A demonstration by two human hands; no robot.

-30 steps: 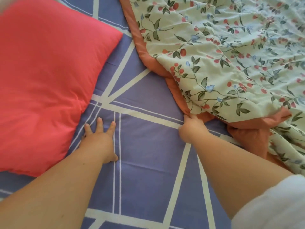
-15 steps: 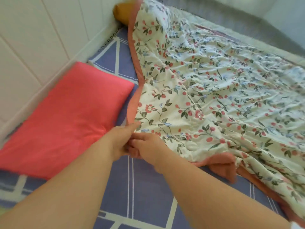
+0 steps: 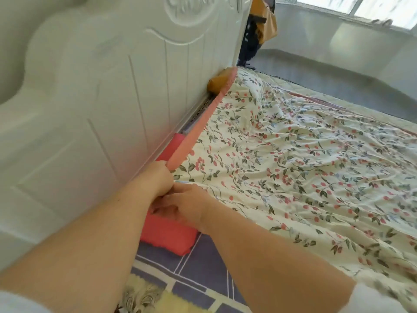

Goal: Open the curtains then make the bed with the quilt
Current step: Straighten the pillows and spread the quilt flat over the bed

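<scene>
Quilt [image 3: 293,168] spread across the bed [image 3: 203,274], top edge at the head end.
Cream fabric, red-and-green floral print, coral border [image 3: 198,129]. Surface wrinkled, lying mostly flat. Bordered edge runs taut along the bed's head edge, raised at the near corner; a strip of the bed's near side is uncovered.

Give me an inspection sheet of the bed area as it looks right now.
Surface: purple sheet with white lines, mostly covered.
Job's things: flowered quilt spread out, its orange border along the headboard; no curtains seen.
Clutter: red pillow partly under the quilt; tan pillow at the far corner.
Grips: left hand closed on the border; right hand pinching the quilt corner.
Cables: nothing seen.
Surroundings: bright window, grey floor.
</scene>
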